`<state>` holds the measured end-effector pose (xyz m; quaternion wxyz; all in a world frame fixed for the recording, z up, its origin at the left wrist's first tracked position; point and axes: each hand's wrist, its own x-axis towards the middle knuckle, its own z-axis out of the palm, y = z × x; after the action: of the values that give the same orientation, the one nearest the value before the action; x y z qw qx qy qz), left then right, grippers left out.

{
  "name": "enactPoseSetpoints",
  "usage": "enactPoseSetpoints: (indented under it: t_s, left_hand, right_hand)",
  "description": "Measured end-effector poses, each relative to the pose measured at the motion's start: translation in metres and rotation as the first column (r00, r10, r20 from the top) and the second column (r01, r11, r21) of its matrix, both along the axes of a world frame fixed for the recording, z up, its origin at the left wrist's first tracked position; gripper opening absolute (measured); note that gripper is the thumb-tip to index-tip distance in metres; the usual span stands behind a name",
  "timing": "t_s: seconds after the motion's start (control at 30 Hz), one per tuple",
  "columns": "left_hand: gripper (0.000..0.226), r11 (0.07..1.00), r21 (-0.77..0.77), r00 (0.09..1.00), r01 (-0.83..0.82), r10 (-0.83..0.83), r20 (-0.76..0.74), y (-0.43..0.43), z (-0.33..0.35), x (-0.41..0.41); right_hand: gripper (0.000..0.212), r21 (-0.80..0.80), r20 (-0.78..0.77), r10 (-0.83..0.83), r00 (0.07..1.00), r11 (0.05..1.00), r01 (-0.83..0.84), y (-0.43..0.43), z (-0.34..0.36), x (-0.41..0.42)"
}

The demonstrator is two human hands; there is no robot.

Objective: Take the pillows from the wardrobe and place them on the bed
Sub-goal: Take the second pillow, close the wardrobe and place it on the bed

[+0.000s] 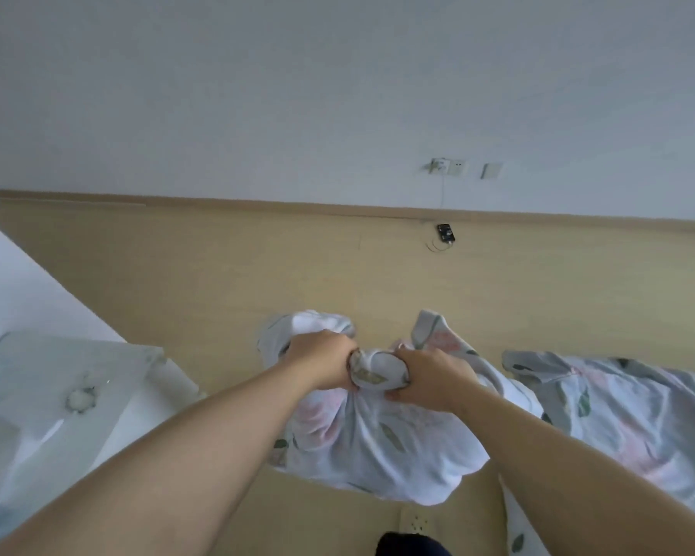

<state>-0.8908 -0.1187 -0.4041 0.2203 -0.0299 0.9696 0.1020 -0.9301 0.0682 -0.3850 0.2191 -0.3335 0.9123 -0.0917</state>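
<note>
A white pillow (378,447) with a faint floral and leaf print hangs in front of me, bunched at its top. My left hand (322,361) and my right hand (430,381) both clutch that gathered top edge, side by side, knuckles almost touching. A second pillow (626,415) in the same print lies to the right against the wooden headboard panel (217,274). The wardrobe is out of view.
A pale glass-topped bedside table (77,379) stands at the left. A wall socket with a plug and cable (442,166) sits above the headboard, and a small dark device (445,232) rests on the panel. A socket (416,521) shows low in the panel.
</note>
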Motion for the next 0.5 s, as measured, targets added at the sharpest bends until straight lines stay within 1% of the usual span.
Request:
enactPoseSetpoints:
  t_s: [0.1,0.2,0.3,0.4,0.5]
  left_hand:
    - [0.048,0.998,-0.008,0.998,0.059,-0.059,0.012,0.007,-0.003,-0.061]
    - [0.037,0.996,0.000,0.994,0.091,-0.091,0.058,0.021,-0.004,-0.122]
    - [0.033,0.993,0.008,0.991,0.117,-0.117,0.071,0.037,-0.004,-0.184]
    - [0.036,0.988,-0.015,0.985,0.155,-0.153,0.085,0.055,-0.002,-0.246]
    - [0.041,0.982,-0.025,0.982,0.187,-0.186,0.034,0.070,0.001,-0.306]
  right_hand:
    - [0.052,-0.007,-0.010,-0.068,0.998,0.998,0.068,0.009,-0.002,-0.047]
    - [0.052,-0.010,0.009,-0.126,0.992,0.992,0.126,0.023,-0.011,-0.104]
    - [0.051,-0.013,0.036,-0.162,0.986,0.987,0.162,0.039,-0.016,-0.163]
    - [0.050,-0.018,0.056,-0.195,0.979,0.980,0.196,0.056,-0.014,-0.219]
    - [0.051,-0.025,0.052,-0.218,0.975,0.975,0.220,0.072,-0.009,-0.273]
